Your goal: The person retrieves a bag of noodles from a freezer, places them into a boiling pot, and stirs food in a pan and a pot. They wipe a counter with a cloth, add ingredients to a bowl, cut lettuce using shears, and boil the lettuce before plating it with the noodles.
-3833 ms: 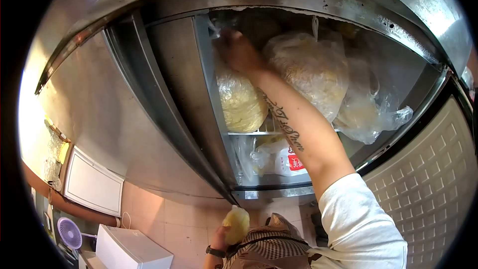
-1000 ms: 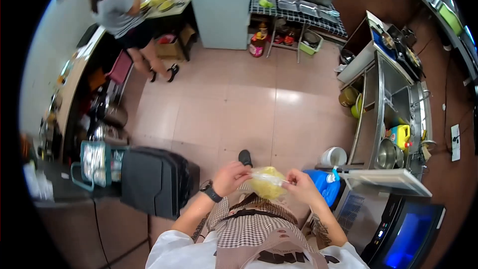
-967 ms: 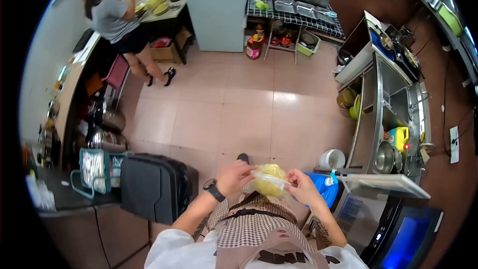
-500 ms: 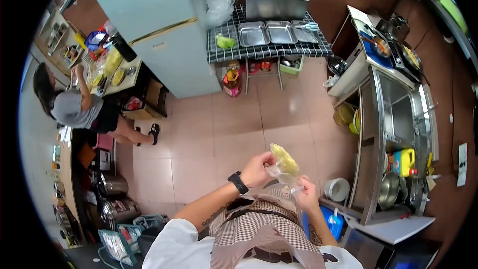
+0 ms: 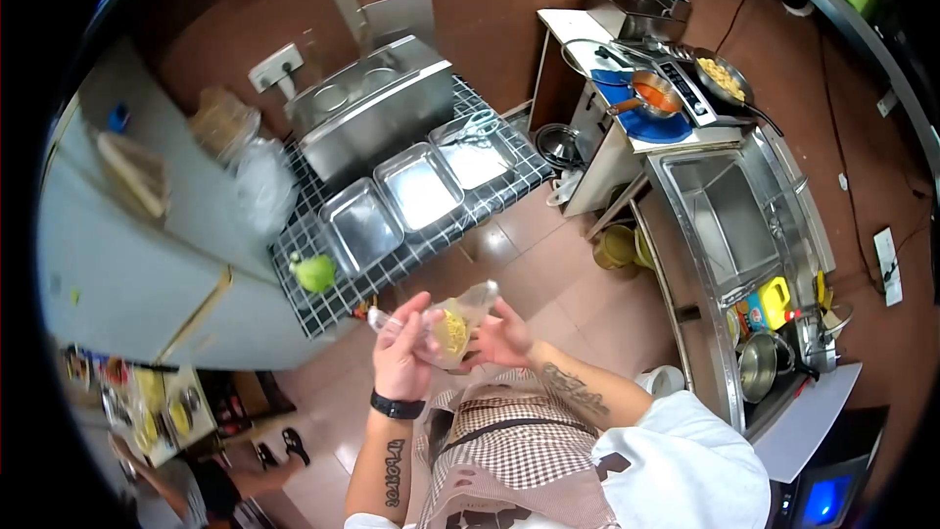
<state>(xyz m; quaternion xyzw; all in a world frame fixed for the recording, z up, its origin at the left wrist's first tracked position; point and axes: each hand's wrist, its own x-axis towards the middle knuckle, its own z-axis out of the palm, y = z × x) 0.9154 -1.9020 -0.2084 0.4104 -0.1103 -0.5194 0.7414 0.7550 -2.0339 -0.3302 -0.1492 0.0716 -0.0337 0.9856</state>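
Note:
A clear plastic bag [image 5: 477,306] with yellow shreds [image 5: 451,331] inside is held up in front of my apron. My left hand [image 5: 403,351] is closed around the bag's left side, the clear film bunched at its fingers. On the other side, my right hand [image 5: 504,335] supports the bag with its fingers, the thumb raised near the upper corner. What the shreds are, I cannot make out. Beyond my hands, metal trays [image 5: 360,225] lie on a checked cloth [image 5: 470,214], with a green vegetable [image 5: 313,273] at the left end and scissors [image 5: 478,127] on the right tray.
A steel box [image 5: 377,103] stands behind the trays, beside a fridge [image 5: 147,274]. To the right are a sink [image 5: 729,225], a saucepan of red sauce [image 5: 654,93] and a frying pan with yellow food [image 5: 723,78]. Another person [image 5: 211,490] stands at the lower left.
My view has turned right, bringing the tray table and stove closer. The bag has moved left in view, and the other person now appears at the lower left.

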